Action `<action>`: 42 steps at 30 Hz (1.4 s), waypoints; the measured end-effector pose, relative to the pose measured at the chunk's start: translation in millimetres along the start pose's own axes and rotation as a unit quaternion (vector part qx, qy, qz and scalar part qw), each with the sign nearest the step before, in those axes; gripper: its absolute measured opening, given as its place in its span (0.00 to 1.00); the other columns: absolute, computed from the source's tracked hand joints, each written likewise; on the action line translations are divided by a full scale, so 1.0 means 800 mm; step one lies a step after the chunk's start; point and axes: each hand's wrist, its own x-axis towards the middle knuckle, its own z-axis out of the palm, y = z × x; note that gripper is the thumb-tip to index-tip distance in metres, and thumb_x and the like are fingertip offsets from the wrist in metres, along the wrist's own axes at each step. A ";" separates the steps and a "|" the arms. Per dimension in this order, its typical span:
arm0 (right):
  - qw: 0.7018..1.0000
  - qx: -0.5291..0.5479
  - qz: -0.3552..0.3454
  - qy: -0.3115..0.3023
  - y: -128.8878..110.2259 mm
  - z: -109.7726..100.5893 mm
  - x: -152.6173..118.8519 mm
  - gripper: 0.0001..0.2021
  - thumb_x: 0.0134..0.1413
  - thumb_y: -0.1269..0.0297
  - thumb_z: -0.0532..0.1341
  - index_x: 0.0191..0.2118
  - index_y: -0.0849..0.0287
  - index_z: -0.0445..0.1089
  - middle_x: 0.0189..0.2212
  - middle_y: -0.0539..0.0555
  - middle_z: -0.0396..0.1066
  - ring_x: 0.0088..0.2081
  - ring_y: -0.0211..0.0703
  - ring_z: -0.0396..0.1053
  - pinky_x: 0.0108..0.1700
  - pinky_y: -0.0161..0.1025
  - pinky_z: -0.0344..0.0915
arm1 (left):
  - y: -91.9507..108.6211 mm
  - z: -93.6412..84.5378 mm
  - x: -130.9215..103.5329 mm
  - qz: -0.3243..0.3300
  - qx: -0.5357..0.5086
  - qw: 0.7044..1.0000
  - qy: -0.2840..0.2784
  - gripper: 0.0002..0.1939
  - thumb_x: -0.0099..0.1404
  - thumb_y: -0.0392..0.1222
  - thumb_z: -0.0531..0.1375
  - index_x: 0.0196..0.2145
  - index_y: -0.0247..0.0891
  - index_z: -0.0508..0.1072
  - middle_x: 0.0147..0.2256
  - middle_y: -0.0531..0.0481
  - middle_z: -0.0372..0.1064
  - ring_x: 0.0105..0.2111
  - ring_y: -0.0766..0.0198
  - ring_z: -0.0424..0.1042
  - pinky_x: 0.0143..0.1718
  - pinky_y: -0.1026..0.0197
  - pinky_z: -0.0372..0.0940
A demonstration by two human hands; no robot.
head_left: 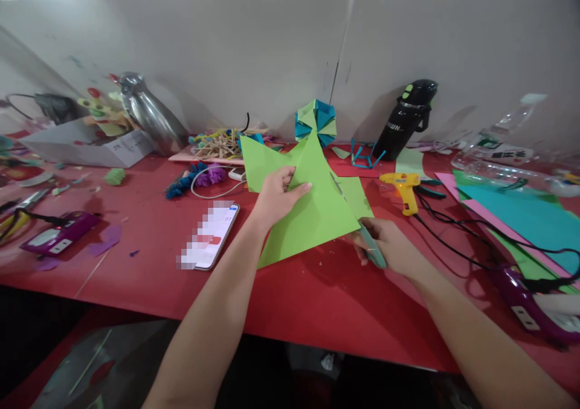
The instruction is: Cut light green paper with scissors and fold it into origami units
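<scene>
A sheet of light green paper (312, 215) is held up over the red table, partly cut and folded into points. My left hand (278, 197) grips it near its upper middle, thumb in front and fingers curled behind. My right hand (385, 246) is closed around the pale teal handles of a pair of scissors (374, 249). The scissor blades lie along the right side of the green paper, partly hidden by it. Some green paper spreads behind the held sheet on both sides. A phone (211, 237) lies left of my left forearm.
A yellow glue gun (401, 191) with a black cord lies at the right, before a black bottle (405, 119). Coloured paper sheets (521, 209) and a power strip (534, 306) are farther right. A steel jug (149, 113) and a white box (104, 146) stand back left.
</scene>
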 end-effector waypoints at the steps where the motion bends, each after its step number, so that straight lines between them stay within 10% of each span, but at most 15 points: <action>1: 1.000 -0.003 0.002 0.010 0.001 0.000 0.000 0.17 0.50 0.51 0.69 0.28 0.55 0.63 0.17 0.46 0.66 0.17 0.39 0.65 0.20 0.37 0.59 | 0.000 0.000 0.000 -0.004 -0.007 1.000 -0.001 0.19 0.59 0.46 0.70 0.45 0.35 0.75 0.48 0.39 0.78 0.47 0.51 0.78 0.47 0.50 0.74; 8: 0.996 0.013 -0.092 -0.012 0.007 -0.005 -0.002 0.17 0.61 0.47 0.61 0.32 0.55 0.62 0.22 0.47 0.66 0.24 0.38 0.64 0.28 0.38 0.60 | 0.000 -0.001 0.000 -0.008 -0.034 0.999 -0.009 0.20 0.59 0.46 0.70 0.46 0.34 0.75 0.48 0.38 0.78 0.48 0.50 0.78 0.48 0.49 0.74; 33: 0.996 0.009 -0.077 -0.048 -0.003 -0.004 -0.004 0.22 0.56 0.43 0.64 0.26 0.56 0.62 0.17 0.47 0.64 0.19 0.37 0.63 0.24 0.37 0.58 | 0.011 -0.003 -0.004 -0.123 -0.132 0.982 -0.046 0.25 0.52 0.43 0.74 0.47 0.35 0.75 0.43 0.40 0.79 0.39 0.53 0.79 0.41 0.51 0.75; 42: 0.997 0.015 -0.062 -0.047 -0.005 -0.001 -0.006 0.21 0.56 0.43 0.63 0.27 0.56 0.61 0.16 0.48 0.66 0.19 0.38 0.64 0.23 0.36 0.57 | 0.011 0.005 -0.006 -0.136 -0.043 0.990 -0.018 0.24 0.57 0.55 0.70 0.43 0.35 0.76 0.38 0.43 0.78 0.38 0.54 0.78 0.37 0.56 0.72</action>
